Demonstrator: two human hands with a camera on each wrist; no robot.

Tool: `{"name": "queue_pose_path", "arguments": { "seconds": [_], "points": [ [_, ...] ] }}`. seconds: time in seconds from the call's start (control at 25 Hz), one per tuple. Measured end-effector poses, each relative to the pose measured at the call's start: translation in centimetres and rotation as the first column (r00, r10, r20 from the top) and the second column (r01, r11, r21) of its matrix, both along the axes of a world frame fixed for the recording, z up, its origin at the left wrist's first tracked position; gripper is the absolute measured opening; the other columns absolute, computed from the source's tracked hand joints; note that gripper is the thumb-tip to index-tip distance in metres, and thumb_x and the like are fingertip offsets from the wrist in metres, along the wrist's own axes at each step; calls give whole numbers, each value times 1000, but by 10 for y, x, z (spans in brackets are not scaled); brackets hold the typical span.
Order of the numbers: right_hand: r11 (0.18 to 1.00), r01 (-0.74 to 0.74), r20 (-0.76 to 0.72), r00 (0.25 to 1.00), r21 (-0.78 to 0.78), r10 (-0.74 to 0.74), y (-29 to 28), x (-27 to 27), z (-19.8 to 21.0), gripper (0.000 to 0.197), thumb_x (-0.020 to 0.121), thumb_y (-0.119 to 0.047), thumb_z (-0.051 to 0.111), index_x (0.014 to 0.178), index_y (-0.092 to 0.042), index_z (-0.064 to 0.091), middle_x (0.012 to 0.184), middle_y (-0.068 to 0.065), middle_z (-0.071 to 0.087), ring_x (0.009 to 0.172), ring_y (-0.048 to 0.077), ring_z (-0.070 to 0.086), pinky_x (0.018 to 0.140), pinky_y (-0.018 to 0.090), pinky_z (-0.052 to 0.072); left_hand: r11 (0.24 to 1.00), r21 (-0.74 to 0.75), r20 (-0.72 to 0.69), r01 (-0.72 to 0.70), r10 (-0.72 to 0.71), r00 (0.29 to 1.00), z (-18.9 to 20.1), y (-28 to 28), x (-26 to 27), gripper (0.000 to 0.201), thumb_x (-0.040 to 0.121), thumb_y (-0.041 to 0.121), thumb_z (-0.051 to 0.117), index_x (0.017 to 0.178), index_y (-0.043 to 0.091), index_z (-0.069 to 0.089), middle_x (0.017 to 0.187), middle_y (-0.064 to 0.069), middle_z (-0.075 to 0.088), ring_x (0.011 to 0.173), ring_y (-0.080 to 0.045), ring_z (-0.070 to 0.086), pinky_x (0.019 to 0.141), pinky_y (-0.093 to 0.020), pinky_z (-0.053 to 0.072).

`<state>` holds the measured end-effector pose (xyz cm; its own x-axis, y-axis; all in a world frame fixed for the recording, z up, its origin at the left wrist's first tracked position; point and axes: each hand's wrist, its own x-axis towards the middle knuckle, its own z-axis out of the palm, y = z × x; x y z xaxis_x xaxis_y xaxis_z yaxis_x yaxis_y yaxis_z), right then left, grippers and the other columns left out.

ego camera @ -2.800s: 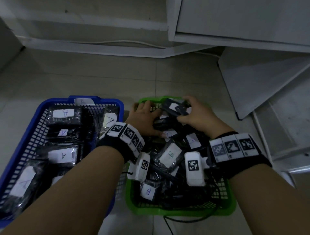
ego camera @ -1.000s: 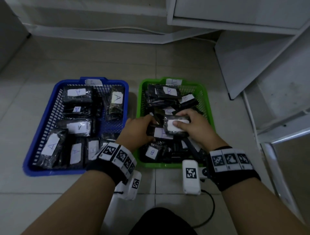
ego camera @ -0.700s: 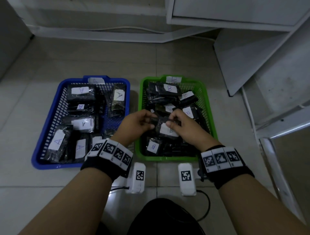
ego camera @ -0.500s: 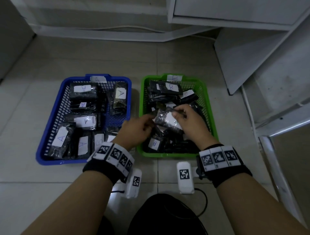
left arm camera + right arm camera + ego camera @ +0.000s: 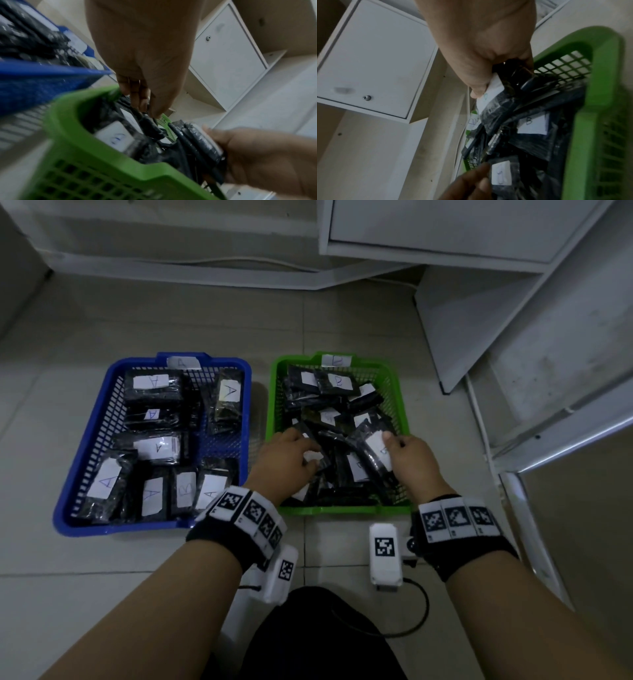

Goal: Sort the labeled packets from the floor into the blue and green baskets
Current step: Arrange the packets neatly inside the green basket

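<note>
Head view, baskets: the blue basket point(image 5: 84, 446) and the green basket point(image 5: 400, 392) stand side by side on the tiled floor point(image 5: 205, 316), apart by a narrow gap.
Head view, blue basket contents: black packets with white labels, most marked A; one packet marked B point(image 5: 185, 491) lies along the near edge.
Head view, green basket contents: a loose heap of black packets, with readable labels marked B; a B tag sits on the far rim.
Head view, left hand point(image 5: 286, 458): inside the near left corner of the green basket, fingers curled down among the packets; whether it grips one cannot be told.
Head view, right hand point(image 5: 409, 458): near the right wall of the green basket, thumb and fingers pinching the held packet point(image 5: 375, 451), which stands tilted on edge, label up.
Head view, only here: both basket interiors and the black wristbands with white coded markers.
Left wrist view: the left hand point(image 5: 140, 75) fingertips touch dark packets just inside the green basket rim point(image 5: 96, 146); grip hidden by the palm. The blue basket wall point(image 5: 34, 81) is blurred at left.
Right wrist view: the right hand point(image 5: 488, 56) clamps the held packet point(image 5: 494, 100) by its labelled end, over the heap. A white cabinet door point(image 5: 373, 65) shows behind.
Hard to make out: label letters in both wrist views are mostly smeared.
</note>
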<state>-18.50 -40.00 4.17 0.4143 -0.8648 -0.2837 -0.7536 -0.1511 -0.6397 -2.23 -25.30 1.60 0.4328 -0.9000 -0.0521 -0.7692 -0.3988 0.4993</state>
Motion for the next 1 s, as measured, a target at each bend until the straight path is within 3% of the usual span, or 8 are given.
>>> {"name": "queue_pose_path", "arguments": {
  "seconds": [0.16, 0.24, 0.36, 0.48, 0.6, 0.76, 0.88, 1.0],
  "points": [
    [993, -105, -3, 994, -52, 105, 17, 4, -4, 37, 99, -36, 45, 106, -4, 63, 104, 13, 65, 88, 26, 57, 70, 26, 36, 996, 10, -33, -93, 94, 995, -5, -19, 0, 31, 88, 18, 54, 118, 15, 62, 117, -8, 57, 106, -26, 55, 87, -32, 44],
    [992, -125, 56, 991, -9, 125, 18, 2, -2, 34, 98, -34, 46, 110, -6, 61, 99, 5, 60, 87, 19, 53, 72, 25, 36, 988, -5, -187, -155, 151, 971, -2, -28, -1, 31, 90, 18, 55, 121, 15, 59, 112, -7, 62, 96, -20, 60, 77, -24, 44],
    [989, 10, 252, 967, 145, -47, 8, -10, -2, 34, 98, -36, 47, 114, -9, 59, 104, 5, 62, 96, 21, 58, 83, 30, 46, 991, 14, -394, -133, 128, 910, 3, -38, -14, 31, 90, 25, 59, 121, 18, 57, 92, -1, 70, 71, -5, 60, 58, -14, 43],
    [974, 149, 364, 909, 168, -202, -3, -19, -3, 38, 96, -40, 48, 108, -7, 63, 101, 11, 69, 95, 27, 65, 89, 46, 52, 996, 82, -424, -20, 53, 904, 4, -52, -29, 46, 88, 37, 62, 128, 21, 49, 93, 3, 66, 76, -9, 61, 64, -20, 44],
    [966, 213, 352, 901, 148, -253, -10, -30, -4, 38, 96, -41, 46, 99, -10, 68, 95, 10, 70, 91, 28, 66, 87, 48, 54, 992, 125, -481, 34, 30, 876, 2, -71, -35, 58, 85, 47, 63, 134, 25, 42, 107, -2, 66, 81, -13, 67, 74, -24, 49],
    [945, 222, 363, 883, 238, -299, -11, -42, -5, 32, 98, -37, 46, 75, -21, 62, 83, 7, 68, 90, 32, 67, 87, 50, 54, 987, 154, -466, 38, 39, 884, 0, -85, -46, 46, 83, 35, 70, 122, 19, 51, 110, -3, 62, 91, -18, 63, 72, -23, 50],
    [937, 157, 404, 871, 311, -279, -7, -42, -4, 26, 95, -41, 52, 89, -21, 65, 96, 7, 71, 96, 28, 67, 91, 45, 53, 988, 108, -656, -110, 154, 739, -5, -80, -44, 34, 81, 12, 72, 107, 17, 51, 108, -9, 60, 88, -23, 65, 65, -38, 60],
    [938, -13, 477, 863, 346, -164, 3, -33, 0, 20, 91, -29, 62, 108, -19, 61, 104, 2, 69, 96, 18, 67, 83, 30, 54, 964, 112, -828, -242, 226, 514, 0, -62, -30, 34, 84, 4, 67, 111, 15, 49, 117, -15, 52, 99, -31, 62, 64, -42, 61]
  ]
}}
